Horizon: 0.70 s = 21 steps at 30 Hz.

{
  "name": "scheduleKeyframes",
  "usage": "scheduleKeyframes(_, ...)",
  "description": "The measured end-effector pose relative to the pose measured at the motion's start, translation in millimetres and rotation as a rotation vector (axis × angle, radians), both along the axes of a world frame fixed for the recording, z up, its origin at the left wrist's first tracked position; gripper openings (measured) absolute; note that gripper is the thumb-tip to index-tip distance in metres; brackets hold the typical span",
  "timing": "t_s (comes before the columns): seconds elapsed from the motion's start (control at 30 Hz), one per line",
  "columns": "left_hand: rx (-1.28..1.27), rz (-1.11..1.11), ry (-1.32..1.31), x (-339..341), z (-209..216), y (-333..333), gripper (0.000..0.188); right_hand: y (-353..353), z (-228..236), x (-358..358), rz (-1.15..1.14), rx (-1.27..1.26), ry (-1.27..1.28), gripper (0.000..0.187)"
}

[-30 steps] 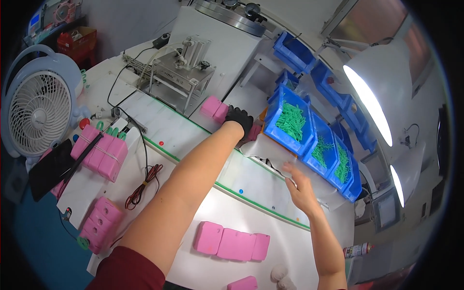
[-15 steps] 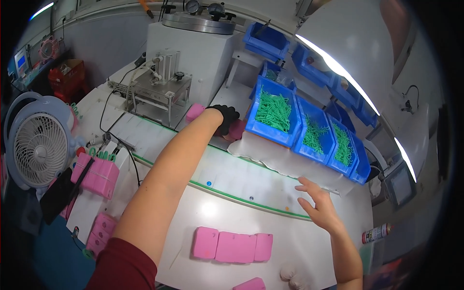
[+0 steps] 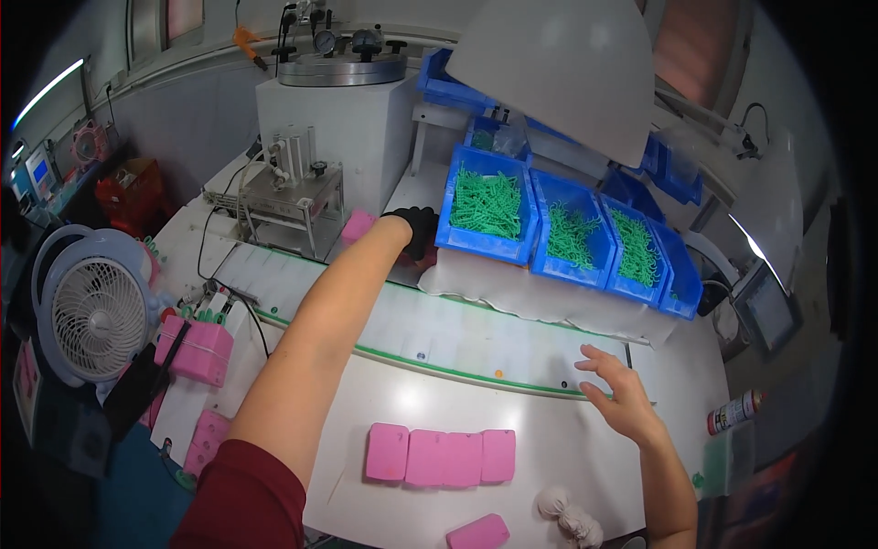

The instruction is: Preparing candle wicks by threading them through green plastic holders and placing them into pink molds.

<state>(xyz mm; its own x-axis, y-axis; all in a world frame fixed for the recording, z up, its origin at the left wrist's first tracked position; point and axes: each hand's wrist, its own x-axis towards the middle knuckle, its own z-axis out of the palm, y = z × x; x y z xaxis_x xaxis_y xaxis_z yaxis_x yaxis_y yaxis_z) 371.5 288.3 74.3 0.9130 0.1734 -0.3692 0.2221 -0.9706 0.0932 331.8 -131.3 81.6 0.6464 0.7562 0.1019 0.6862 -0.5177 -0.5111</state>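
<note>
My left hand (image 3: 416,232), in a black glove, reaches across the strip to the left side of the nearest blue bin (image 3: 477,240). A reddish-pink piece (image 3: 426,262) shows just below the glove, but the fingers are mostly hidden, so their grip is unclear. Beside the wrist lies a pink block (image 3: 358,225). My bare right hand (image 3: 624,399) is held over the right end of the long white strip (image 3: 457,334) with fingers apart, holding nothing. On the near table, several pink blocks (image 3: 443,456) stand in a joined row, with a single pink block (image 3: 478,532) closer to me.
Blue bins hold green twisted pieces (image 3: 486,203). Small coloured dots, including an orange one (image 3: 498,374), lie along the green-edged strip. A metal press fixture (image 3: 291,188) stands at back left, a fan (image 3: 99,318) at far left. White cloth-like lumps (image 3: 569,517) and a spray can (image 3: 734,412) are at right.
The view has shifted, with bins now further left. My gloved left hand stays by the nearest bin, and more of the pink piece is covered. The dots on the strip appear shifted. My right hand remains open.
</note>
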Motion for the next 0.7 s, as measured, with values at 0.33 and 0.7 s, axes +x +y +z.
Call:
scheduleKeyframes(0.33, -0.139, -0.107, 0.254, 39.2, 1.4, 17.2, 0.094, -49.5, -3.3, -13.4, -0.104, 0.065, 0.058, 0.032)
scheduleKeyframes(0.7, 0.051, -0.11, -0.132, 22.8, 7.5, 7.9, 0.092, -82.9, -3.9, -22.9, -0.157, 0.139, 0.063, 0.027)
